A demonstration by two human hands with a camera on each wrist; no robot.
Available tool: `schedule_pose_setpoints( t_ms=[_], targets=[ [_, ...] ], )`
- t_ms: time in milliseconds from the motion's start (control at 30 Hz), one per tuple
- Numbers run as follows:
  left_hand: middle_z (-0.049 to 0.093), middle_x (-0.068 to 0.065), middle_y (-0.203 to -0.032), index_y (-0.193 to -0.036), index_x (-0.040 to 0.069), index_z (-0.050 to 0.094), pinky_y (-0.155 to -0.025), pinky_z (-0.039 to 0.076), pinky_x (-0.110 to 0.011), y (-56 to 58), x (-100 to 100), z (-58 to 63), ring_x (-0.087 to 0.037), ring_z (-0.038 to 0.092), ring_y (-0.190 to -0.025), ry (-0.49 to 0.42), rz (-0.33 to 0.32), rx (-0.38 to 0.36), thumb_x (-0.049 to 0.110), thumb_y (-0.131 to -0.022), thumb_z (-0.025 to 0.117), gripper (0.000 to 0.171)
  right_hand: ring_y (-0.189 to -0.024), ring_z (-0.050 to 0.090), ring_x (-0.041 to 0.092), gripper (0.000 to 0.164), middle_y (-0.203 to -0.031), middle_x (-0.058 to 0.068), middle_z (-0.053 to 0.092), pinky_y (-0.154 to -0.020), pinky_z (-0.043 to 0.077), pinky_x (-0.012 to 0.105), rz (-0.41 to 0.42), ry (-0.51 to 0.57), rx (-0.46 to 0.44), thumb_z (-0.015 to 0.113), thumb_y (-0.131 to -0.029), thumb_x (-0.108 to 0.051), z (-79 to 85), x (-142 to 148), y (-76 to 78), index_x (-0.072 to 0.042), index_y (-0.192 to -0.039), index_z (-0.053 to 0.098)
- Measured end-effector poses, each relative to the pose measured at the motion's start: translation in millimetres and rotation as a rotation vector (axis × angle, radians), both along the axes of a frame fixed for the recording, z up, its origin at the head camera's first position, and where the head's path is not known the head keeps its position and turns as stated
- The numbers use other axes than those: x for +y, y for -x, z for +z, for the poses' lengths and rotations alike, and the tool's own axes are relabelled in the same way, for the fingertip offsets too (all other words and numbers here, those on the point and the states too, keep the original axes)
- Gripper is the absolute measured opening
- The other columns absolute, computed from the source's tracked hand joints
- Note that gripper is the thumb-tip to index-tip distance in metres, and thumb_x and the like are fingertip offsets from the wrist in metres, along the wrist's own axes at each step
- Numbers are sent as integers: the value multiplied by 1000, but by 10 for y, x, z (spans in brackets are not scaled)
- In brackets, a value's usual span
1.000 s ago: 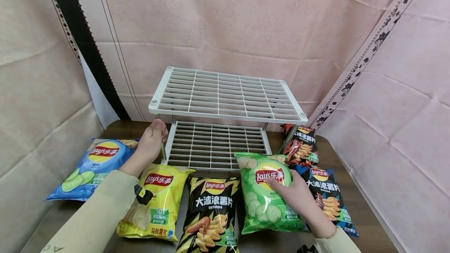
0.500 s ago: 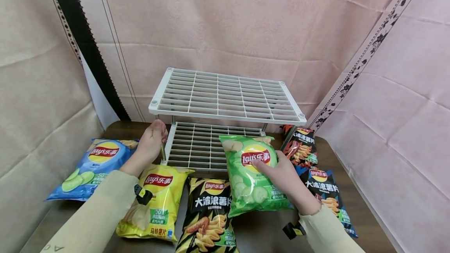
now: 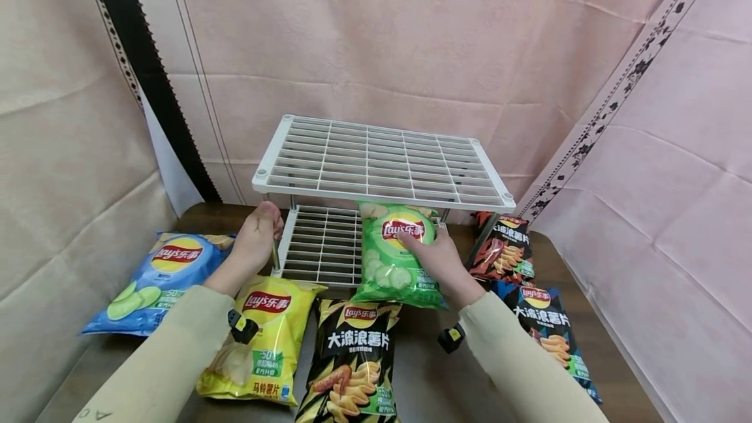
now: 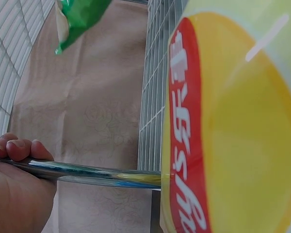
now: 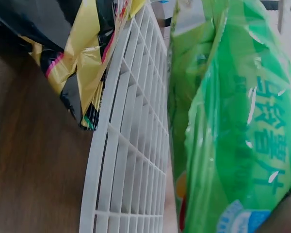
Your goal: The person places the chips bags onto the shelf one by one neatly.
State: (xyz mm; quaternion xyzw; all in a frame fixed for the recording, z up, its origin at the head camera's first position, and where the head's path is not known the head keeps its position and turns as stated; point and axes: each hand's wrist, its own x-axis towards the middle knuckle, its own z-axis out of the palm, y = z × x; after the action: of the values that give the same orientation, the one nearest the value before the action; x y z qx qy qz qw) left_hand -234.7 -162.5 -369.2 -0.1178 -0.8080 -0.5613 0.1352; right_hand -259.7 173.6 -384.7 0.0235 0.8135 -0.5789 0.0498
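In the head view a green bag of potato chips [image 3: 390, 266] stands tilted at the front of a white two-tier rack [image 3: 382, 165], its top edge by the upper shelf's front. My right hand [image 3: 440, 260] grips its right side, thumb across the front; the right wrist view shows the bag's back above the lower shelf [image 5: 131, 145]. My left hand [image 3: 258, 230] holds the rack's front left post, and in the left wrist view fingers curl round that metal post [image 4: 102, 174]. A yellow chip bag [image 3: 264, 338] lies just below the left hand.
A blue chip bag [image 3: 167, 279] lies at the left. A black-and-gold chip bag [image 3: 352, 364] is at the front middle. To the right are a red-and-black bag [image 3: 504, 250] and a dark blue bag [image 3: 549, 331]. Pink cloth [image 3: 382, 31] hangs behind.
My right hand has lifted the green chip bag off the table's right front and carried it left and forward to the rack's opening. The left hand still holds the post.
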Motion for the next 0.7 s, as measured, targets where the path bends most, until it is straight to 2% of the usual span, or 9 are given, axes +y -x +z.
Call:
schedule_pose_setpoints(
  t_ms=[133, 233, 367, 467, 567, 700],
  targets=[
    [38, -15, -73, -86, -7, 37, -66, 33, -29, -7, -1, -7, -23, 39, -67, 8, 15, -6, 28, -108, 14, 47, -82, 68, 25, 63, -106, 11, 62, -67, 56, 38, -10, 40, 35, 71, -82, -55, -60, -99, 113, -13, -122, 47],
    [37, -11, -73, -86, -6, 38, -66, 32, -29, -13, -8, -4, -22, 39, -67, 19, 21, -12, 31, -107, 13, 49, -83, 68, 25, 61, -105, 12, 63, -67, 56, 38, -17, 68, 14, 69, -84, -54, -98, -148, 190, -12, -122, 47],
    [37, -14, -73, -87, -7, 37, -67, 32, -30, -17, -13, 10, -23, 39, -68, 17, 20, -19, 37, -106, 12, 54, -86, 67, 24, 71, -110, 12, 60, -69, 55, 38, -34, 83, -48, 69, -84, -56, -173, -200, 290, -12, -130, 38],
    [38, -19, -75, -88, -8, 37, -68, 32, -31, -22, -9, 18, -25, 40, -69, 13, 18, -26, 34, -107, 12, 52, -88, 65, 23, 76, -111, 11, 57, -70, 55, 37, -49, 71, -66, 69, -83, -57, -255, -241, 376, -12, -132, 35],
    [38, -22, -76, -88, -9, 36, -68, 32, -30, -17, -3, 14, -30, 40, -71, 3, 13, -32, 31, -107, 13, 50, -90, 65, 24, 76, -112, 11, 57, -71, 55, 37, -49, 81, -52, 70, -82, -57, -351, -272, 459, -11, -131, 36],
    [37, -18, -75, -88, -10, 36, -68, 32, -31, -12, 0, 19, -28, 39, -69, 6, 10, -34, 33, -107, 12, 53, -95, 62, 24, 82, -116, 12, 53, -75, 53, 38, -44, 56, -22, 70, -82, -57, -469, -283, 522, -9, -136, 32]
  ],
)
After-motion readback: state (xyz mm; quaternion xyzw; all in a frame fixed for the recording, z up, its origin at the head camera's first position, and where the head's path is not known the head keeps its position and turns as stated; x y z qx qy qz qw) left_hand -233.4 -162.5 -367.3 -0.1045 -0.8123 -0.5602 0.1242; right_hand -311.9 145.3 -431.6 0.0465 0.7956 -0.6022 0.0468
